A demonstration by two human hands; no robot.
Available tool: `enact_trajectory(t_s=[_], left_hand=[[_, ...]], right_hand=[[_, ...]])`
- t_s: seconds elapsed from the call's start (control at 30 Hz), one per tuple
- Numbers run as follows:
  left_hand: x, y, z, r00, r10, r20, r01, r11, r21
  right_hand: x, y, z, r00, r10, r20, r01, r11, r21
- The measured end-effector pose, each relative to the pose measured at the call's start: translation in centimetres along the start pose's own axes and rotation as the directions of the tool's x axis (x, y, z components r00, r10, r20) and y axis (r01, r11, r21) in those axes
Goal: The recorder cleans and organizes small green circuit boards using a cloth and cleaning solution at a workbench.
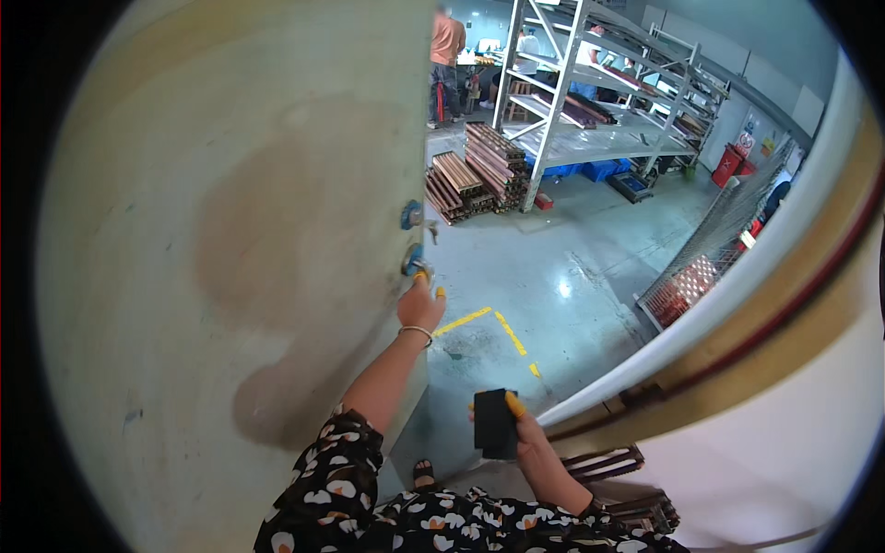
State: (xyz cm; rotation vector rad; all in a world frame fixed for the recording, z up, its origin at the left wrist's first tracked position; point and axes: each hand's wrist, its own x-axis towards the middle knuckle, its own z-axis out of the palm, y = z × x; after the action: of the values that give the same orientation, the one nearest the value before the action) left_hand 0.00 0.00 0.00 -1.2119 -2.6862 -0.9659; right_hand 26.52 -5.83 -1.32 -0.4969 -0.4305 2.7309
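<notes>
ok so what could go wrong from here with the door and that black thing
The black object could slip, as only the right hand holds it. The left hand is at the handle, so fingers might get pinched if the door swings. The sandalled foot nearby might get bumped.

Door [304, 203] open, left hand [418, 305] at its handle [414, 259].
Door spans 9 o'clock, hand and handle near centre; right hand [528, 432] holds a black block [495, 426] at 5 o'clock; rack [608, 141] at 1 o'clock.
</notes>
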Motion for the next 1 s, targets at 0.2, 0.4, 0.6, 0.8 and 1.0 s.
enact_trajectory(t_s=[0.2,0.4,0.6,0.8,1.0], left_hand=[[9.4,-9.0,-2.5,0.978,-0.096,-0.186,0.1,0.995,0.011],[13.5,-14.2,-7.8,0.939,-0.328,-0.102,0.34,0.929,0.147],[17.1,-17.0,-6.5,0.839,-0.101,-0.535,0.265,0.934,0.24],[29.2,-14.7,-2.2,0.863,-0.245,-0.443,0.187,0.967,-0.171],[50.9,-21.4,3.9,0.961,-0.133,-0.243,0.071,0.966,-0.249]], right_hand=[[12.7,-8.2,1.3,0.97,-0.208,-0.127,0.2,0.977,-0.074],[20.2,-19.4,-2.1,0.896,-0.406,-0.179,0.374,0.908,-0.189],[31.3,-31.6,-1.1,0.911,-0.341,-0.231,0.285,0.927,-0.245],[54.0,-38.8,4.5,0.985,-0.142,-0.098,0.104,0.94,-0.325],[73.8,-40.9,9.1,0.989,-0.01,0.148,0.029,0.991,-0.128]])
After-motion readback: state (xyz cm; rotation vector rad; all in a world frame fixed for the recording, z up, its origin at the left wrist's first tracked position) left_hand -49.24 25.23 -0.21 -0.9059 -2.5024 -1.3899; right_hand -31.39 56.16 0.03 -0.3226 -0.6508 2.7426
